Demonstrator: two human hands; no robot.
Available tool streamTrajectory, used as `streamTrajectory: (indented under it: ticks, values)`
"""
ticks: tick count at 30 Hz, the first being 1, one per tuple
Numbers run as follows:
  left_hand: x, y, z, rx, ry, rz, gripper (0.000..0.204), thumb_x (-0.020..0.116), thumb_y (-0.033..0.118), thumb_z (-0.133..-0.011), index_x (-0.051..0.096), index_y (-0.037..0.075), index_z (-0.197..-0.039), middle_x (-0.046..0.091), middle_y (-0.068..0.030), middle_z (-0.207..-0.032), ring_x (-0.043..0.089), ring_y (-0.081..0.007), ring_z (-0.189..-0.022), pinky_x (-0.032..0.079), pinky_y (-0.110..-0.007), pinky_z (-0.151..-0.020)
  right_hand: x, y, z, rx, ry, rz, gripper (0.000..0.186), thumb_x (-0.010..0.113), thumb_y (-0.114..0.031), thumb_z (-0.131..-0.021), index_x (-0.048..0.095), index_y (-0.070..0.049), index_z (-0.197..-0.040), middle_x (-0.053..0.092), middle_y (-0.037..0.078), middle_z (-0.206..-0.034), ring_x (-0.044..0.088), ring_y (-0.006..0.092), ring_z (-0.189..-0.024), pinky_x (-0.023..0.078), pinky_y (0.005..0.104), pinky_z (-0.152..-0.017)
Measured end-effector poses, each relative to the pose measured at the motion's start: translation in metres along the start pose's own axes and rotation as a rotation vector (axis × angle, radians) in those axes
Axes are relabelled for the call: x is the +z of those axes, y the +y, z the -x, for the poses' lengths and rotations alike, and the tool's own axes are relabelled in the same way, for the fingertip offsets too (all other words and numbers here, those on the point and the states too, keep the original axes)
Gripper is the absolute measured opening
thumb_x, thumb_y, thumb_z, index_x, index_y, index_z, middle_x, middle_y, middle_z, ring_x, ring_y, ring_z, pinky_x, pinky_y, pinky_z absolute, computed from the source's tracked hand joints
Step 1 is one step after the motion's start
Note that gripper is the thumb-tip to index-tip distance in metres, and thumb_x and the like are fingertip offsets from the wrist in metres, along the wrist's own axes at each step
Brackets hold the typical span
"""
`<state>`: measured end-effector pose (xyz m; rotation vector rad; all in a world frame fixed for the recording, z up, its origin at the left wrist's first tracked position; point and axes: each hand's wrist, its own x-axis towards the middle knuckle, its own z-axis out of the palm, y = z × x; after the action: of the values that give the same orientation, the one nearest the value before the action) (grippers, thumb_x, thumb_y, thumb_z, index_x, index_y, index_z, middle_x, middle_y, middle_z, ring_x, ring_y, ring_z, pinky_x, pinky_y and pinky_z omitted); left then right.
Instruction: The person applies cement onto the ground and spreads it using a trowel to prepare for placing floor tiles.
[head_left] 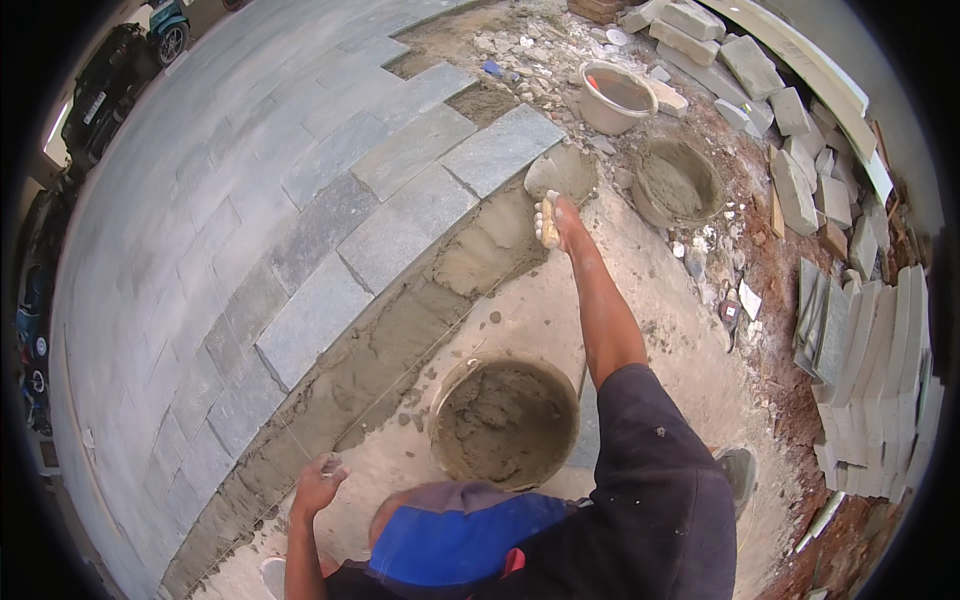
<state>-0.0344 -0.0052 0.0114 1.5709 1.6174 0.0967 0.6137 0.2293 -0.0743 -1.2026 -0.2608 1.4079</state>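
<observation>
My right hand is closed around the pale handle of a trowel, its rounded blade resting on the wet mortar at the far end of the bed. The mortar bed runs diagonally along the edge of the laid grey stone pavers. Low on the left, my left hand hovers by the near part of the bed, fingers loosely bent and apart, with nothing visible in it. A round bucket of mortar stands between my arms. A thin string line stretches along the bed's near edge.
A second mortar tub and a pale bucket of water stand at the far right. Stacked slabs and loose stone blocks line the right side. Rubble lies beyond the pavers; parked vehicles are at far left.
</observation>
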Motion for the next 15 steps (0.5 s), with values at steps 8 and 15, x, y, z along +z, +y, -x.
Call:
streamTrajectory:
  ticks: [8, 15]
  values:
    - [-0.01, 0.009, 0.017, -0.021, 0.03, -0.051, 0.04, 0.072, 0.024, -0.081, 0.063, -0.004, -0.109, 0.069, -0.0165, -0.099, 0.066, -0.0246, -0.093, 0.051, -0.036, -0.084, 0.017, 0.024, 0.036, -0.151, 0.227, -0.339, 0.036, 0.043, -0.044, -0.095, 0.049, -0.008, -0.1, 0.049, 0.004, -0.069, 0.051, 0.0197, -0.055, 0.046, 0.0362, -0.051]
    - [-0.01, -0.001, 0.017, -0.045, 0.043, -0.024, 0.041, 0.072, 0.024, -0.082, 0.062, -0.003, -0.111, 0.068, -0.0161, -0.1, 0.065, -0.0237, -0.094, 0.05, -0.035, -0.085, 0.036, 0.043, 0.023, -0.053, 0.062, -0.457, 0.035, 0.043, -0.044, -0.096, 0.048, -0.01, -0.097, 0.048, 0.005, -0.068, 0.049, 0.0188, -0.053, 0.044, 0.0353, -0.047]
